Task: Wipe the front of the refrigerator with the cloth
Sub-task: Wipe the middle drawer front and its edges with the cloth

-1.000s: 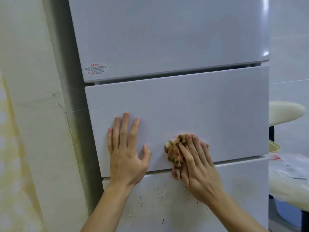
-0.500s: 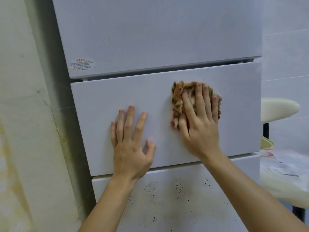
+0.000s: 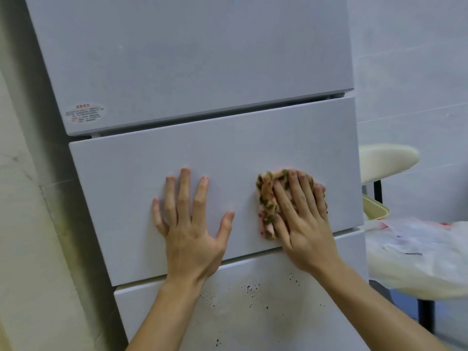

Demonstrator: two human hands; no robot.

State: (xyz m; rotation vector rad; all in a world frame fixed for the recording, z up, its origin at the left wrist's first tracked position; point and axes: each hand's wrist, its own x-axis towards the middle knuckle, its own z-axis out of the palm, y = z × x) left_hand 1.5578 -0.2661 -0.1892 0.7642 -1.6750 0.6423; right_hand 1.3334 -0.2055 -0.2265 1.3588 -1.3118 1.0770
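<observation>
Flat right hand (image 3: 306, 224) presses patterned cloth (image 3: 266, 198) against middle drawer front (image 3: 126, 198) of refrigerator (image 3: 190, 59); left hand (image 3: 192, 231) spread flat alongside, apart.

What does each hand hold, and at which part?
Right hand presses the cloth, over its middle, flat against the refrigerator; left hand holds nothing.

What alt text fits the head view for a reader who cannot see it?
A person's right hand presses a patterned cloth flat against the middle drawer front of a white refrigerator, while the left hand rests spread beside it. Dark specks dot the lower panel below.
</observation>
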